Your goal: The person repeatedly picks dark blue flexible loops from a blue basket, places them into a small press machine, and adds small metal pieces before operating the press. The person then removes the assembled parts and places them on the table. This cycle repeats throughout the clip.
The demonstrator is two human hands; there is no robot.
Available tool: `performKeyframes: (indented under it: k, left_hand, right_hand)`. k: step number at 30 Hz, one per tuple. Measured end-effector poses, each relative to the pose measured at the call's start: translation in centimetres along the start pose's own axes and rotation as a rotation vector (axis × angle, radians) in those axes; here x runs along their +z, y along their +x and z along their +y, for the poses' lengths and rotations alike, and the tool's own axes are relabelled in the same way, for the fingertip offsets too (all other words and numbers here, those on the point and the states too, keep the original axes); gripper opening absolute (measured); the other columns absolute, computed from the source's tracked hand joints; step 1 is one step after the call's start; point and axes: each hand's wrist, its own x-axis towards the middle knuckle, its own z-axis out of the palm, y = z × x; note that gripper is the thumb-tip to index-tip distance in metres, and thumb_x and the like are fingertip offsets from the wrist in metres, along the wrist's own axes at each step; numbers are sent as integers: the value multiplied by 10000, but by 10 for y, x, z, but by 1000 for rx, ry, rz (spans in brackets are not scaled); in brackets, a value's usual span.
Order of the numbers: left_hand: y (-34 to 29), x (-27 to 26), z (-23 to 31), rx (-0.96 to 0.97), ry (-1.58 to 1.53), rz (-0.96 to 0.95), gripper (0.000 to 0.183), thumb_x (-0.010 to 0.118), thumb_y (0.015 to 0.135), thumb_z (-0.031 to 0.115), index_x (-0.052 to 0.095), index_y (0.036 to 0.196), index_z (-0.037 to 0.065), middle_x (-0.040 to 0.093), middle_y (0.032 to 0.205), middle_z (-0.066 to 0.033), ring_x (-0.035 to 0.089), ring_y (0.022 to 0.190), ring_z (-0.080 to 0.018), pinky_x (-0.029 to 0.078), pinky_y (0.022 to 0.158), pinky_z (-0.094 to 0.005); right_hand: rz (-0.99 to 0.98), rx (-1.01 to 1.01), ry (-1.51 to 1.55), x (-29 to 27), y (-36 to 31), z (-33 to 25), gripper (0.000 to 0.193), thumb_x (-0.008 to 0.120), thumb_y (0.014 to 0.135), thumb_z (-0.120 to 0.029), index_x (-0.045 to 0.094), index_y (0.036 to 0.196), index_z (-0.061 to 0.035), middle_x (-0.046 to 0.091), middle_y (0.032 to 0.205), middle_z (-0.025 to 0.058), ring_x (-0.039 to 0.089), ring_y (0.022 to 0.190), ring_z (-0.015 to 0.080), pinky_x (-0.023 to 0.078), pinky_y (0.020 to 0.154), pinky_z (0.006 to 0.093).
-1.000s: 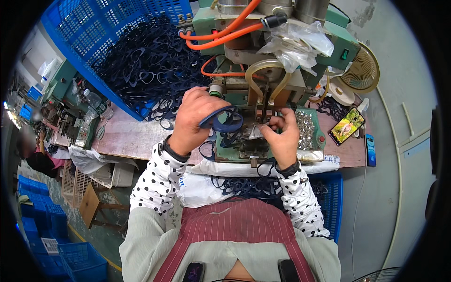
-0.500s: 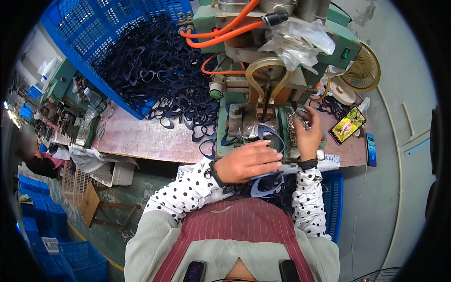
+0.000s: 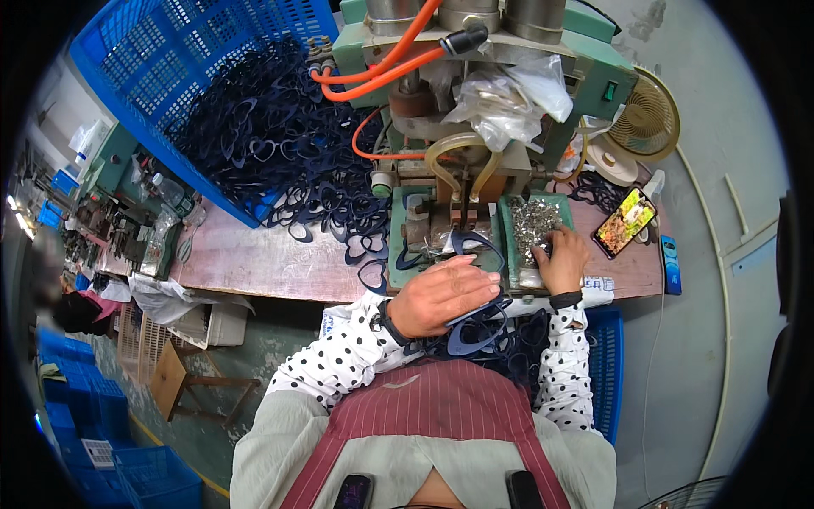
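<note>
My left hand [image 3: 445, 297] lies in front of the press, fingers together and closed over a navy heart-shaped loop piece [image 3: 500, 256], whose far end reaches under the press head [image 3: 462, 214]. The thumb is hidden below the palm. More navy loops [image 3: 476, 341] hang or lie just under this hand, against the apron. To the right, my right hand [image 3: 566, 261] has its fingertips down at the near right side of a green tray of small shiny metal parts [image 3: 532, 222]. Those fingers are curled together; what is between them is too small to make out.
A big blue crate [image 3: 131, 51] at the back left spills navy loops [image 3: 280, 140] onto the table [image 3: 254, 254]. On the right are a lit phone [image 3: 626, 222], a blue phone-like device [image 3: 671, 265] and a fan [image 3: 646, 119]. Orange hoses [image 3: 381, 76] cross above the press.
My right hand has come down and nearer, from above the tray with fingers apart to its metal parts with fingers curled. My left hand stays on the loop. The view has shifted slightly.
</note>
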Motion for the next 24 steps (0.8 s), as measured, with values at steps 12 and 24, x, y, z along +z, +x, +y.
performKeyframes:
  k: [12, 24]
  left_hand:
    - [-63, 53, 20, -685, -534, 411, 394, 641, 816, 10, 558, 1201, 14, 556, 1214, -156, 551, 1132, -270, 440, 943, -356]
    - [-48, 57, 40, -832, -502, 336, 215, 616, 867, 47, 646, 1077, 17, 625, 938, -118, 616, 785, -254, 489, 721, -322]
  right_hand:
    - [260, 168, 358, 7, 5, -3, 92, 632, 823, -198, 671, 833, -116, 669, 826, 51, 586, 846, 277, 411, 791, 402]
    - [230, 213, 313, 12, 1, 4, 109, 676, 818, -185, 734, 907, -159, 646, 811, 66, 579, 869, 256, 413, 835, 376]
